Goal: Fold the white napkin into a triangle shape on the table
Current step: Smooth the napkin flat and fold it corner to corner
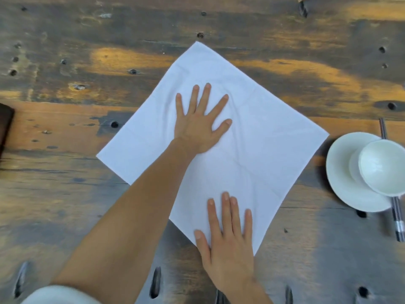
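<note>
Surface: a worn wooden table (65, 172), streaked grey and orange and dotted with dark holes and slots, is filling the whole head view. No wall or floor is showing.

Workpiece: the white napkin (263, 139) is lying flat and unfolded at the centre of the table, turned as a diamond with one corner pointing away from the person and one pointing toward them.

Hands: the left hand (199, 128) is pressing palm-down on the middle of the napkin, fingers straight and spread wide. The right hand (228, 238) is lying flat on the near corner, fingers straight and close together, with its heel reaching past the cloth edge onto the wood. Neither hand is gripping anything.

Edges and room: all four napkin edges are lying straight on the wood. Bare wood is showing beyond the far and left corners. To the right, a white plate (341, 183) carrying a white bowl (383, 167) is sitting near the right corner, apart from it, with chopsticks (398, 224) running beneath the plate. A dark object (5, 126) is sitting at the left frame edge, well apart.
</note>
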Demonstrator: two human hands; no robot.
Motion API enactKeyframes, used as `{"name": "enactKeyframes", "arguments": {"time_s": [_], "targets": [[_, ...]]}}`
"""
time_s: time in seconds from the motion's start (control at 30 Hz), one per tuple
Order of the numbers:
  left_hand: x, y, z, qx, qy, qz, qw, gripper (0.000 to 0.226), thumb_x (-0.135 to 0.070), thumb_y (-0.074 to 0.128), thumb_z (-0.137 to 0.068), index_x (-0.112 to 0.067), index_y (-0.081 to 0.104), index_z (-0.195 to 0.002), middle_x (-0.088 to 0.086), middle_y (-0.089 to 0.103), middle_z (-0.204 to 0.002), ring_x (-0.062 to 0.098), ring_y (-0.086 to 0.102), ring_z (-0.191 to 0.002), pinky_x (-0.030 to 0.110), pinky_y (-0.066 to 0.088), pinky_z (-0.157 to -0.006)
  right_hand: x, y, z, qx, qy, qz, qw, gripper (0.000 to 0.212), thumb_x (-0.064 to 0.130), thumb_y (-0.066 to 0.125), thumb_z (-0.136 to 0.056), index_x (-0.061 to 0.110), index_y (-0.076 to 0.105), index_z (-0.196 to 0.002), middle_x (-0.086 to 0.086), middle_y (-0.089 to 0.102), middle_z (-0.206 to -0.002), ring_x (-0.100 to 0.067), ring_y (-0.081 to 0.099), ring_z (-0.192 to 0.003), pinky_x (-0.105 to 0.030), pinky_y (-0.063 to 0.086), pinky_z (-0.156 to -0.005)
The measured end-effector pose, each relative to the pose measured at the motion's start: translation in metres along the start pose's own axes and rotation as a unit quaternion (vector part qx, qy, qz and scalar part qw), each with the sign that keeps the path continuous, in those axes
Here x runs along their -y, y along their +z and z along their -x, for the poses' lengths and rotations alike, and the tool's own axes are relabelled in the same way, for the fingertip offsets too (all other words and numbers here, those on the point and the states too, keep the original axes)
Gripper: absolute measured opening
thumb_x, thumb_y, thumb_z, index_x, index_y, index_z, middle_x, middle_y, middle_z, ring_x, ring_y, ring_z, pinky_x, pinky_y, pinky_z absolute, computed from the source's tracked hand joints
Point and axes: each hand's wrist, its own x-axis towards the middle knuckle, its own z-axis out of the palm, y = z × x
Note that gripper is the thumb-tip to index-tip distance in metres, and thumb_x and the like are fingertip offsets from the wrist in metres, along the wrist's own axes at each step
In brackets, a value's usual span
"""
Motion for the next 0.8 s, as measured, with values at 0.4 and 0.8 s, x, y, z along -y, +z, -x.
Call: {"name": "enactKeyframes", "arguments": {"time_s": [0.4,0.8], "targets": [[0.039,-0.002,0.117,0.023,-0.125,0.034,0.991,0.069,-0.068,0.017,-0.100,-0.041,0.005,-0.162,0.000,-0.006,-0.173,0.030,-0.008,-0.158,0.066,-0.002,-0.122,-0.068,-0.053,-0.158,-0.045,-0.092,0.019,0.995,0.071,0.059,0.021,-0.102,0.019,0.021,-0.160,-0.011,0.013,-0.168,-0.028,0.012,-0.155,-0.059,0.007,-0.121],[0.120,-0.015,0.152,0.023,-0.211,0.006,0.977,0.069,-0.069,0.014,-0.099,-0.040,0.011,-0.161,0.004,0.000,-0.172,0.034,-0.001,-0.157,0.065,0.000,-0.121,-0.165,-0.080,-0.168,-0.012,0.057,0.039,0.998,0.076,0.073,0.011,-0.094,0.037,-0.003,-0.159,-0.006,-0.014,-0.169,-0.022,-0.014,-0.154,-0.055,-0.008,-0.122]]}}
